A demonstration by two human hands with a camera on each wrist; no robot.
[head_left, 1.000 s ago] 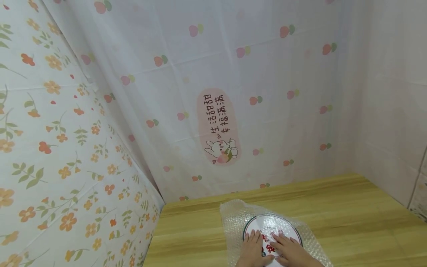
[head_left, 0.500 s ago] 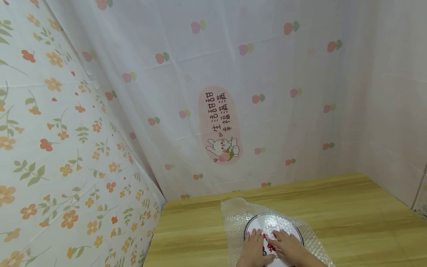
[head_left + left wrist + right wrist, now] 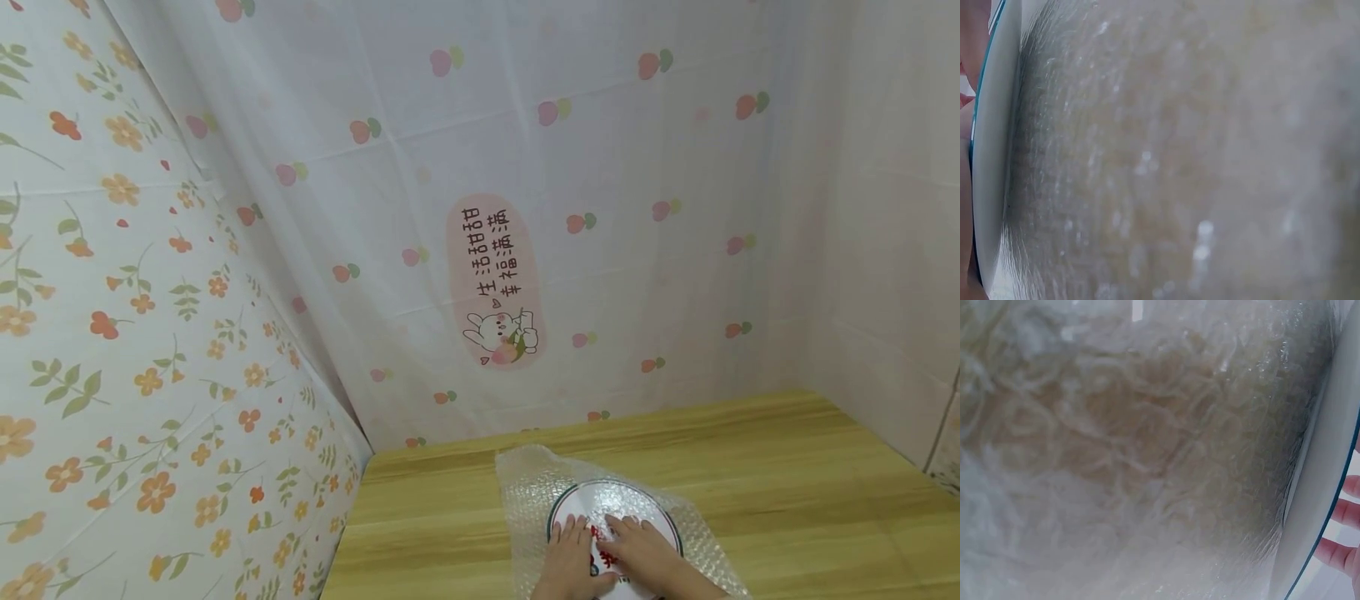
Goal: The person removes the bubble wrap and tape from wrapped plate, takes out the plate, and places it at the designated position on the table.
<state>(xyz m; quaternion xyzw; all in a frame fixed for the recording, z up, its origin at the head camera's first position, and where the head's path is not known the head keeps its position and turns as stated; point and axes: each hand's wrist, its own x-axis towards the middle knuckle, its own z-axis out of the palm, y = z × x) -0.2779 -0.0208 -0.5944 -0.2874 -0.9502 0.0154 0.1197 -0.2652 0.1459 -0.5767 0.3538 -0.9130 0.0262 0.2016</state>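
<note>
A round white plate (image 3: pixel 581 502) with a dark green rim line and red characters lies on a sheet of bubble wrap (image 3: pixel 525 479) near the front of the table. My left hand (image 3: pixel 567 560) rests on the plate's left part, fingers straight and pointing away from me. From the right, my right hand (image 3: pixel 643 552) lies over the middle, its fingers extended across the red characters. Both hands hide the plate's near part. The left wrist view catches the plate's pale side (image 3: pixel 994 150) close above the wrap; in the right wrist view, fingers (image 3: pixel 1335 553) reach over the rim.
The wood-grain table (image 3: pixel 787 467) extends left, right and behind the wrap. A white curtain with small fruit prints (image 3: pixel 622 275) hangs at the back, and a flowered cloth (image 3: pixel 150 333) hangs on the left. A pale wall covering (image 3: pixel 885 275) stands right.
My right hand has shifted slightly left over the plate, its fingers now nearer the left hand. The left hand stays almost in place. The head view has moved a little.
</note>
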